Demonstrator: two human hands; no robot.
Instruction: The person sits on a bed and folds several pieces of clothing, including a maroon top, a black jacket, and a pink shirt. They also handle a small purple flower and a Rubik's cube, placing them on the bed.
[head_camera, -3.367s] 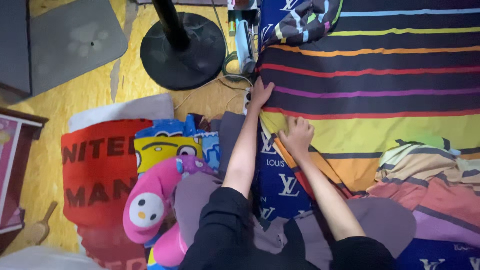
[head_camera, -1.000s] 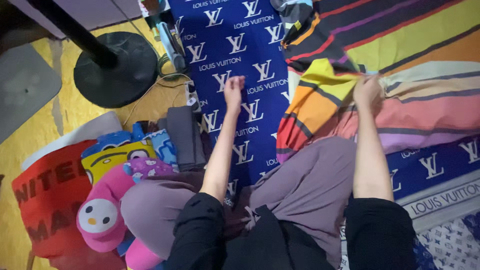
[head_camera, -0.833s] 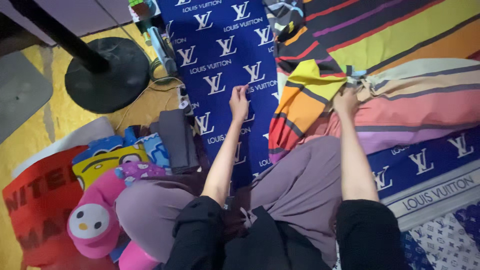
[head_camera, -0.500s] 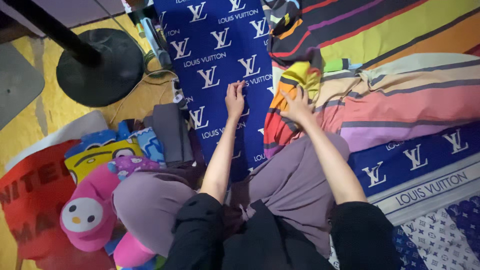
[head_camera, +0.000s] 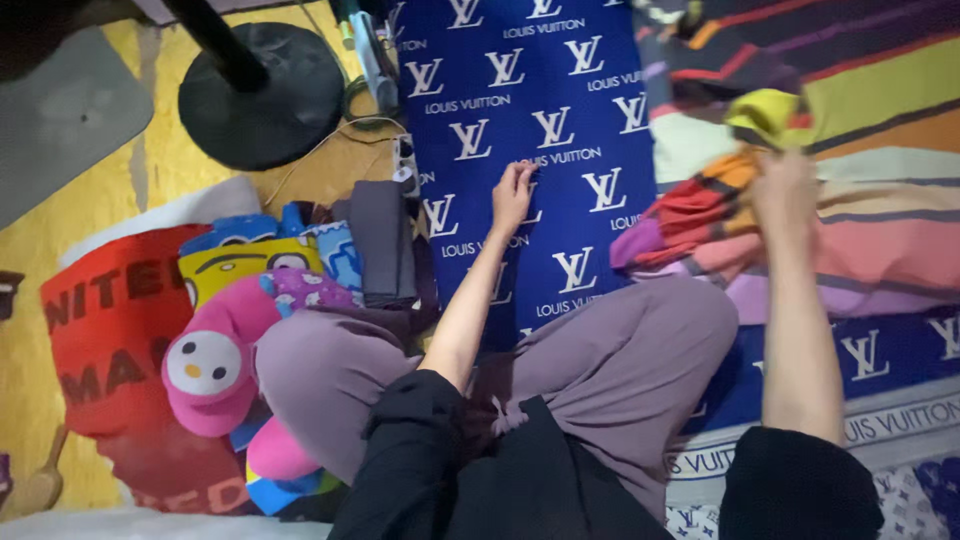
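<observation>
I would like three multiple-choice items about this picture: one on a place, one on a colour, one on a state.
1. Where does the left hand rest?
A. on the blue patterned sheet
B. on the round black stand base
C. on the pink plush toy

2. What colour is the pillow under the plush toy?
A. green
B. red
C. white

3. In what state is the striped blanket at the right hand?
A. spread flat
B. rolled into a tube
C. bunched and gripped

Answers:
1 A, the fingertips touch the blue sheet.
2 B, the red pillow lies on the left, beneath the toy.
3 C, the cloth is gathered in folds in the fist.
</observation>
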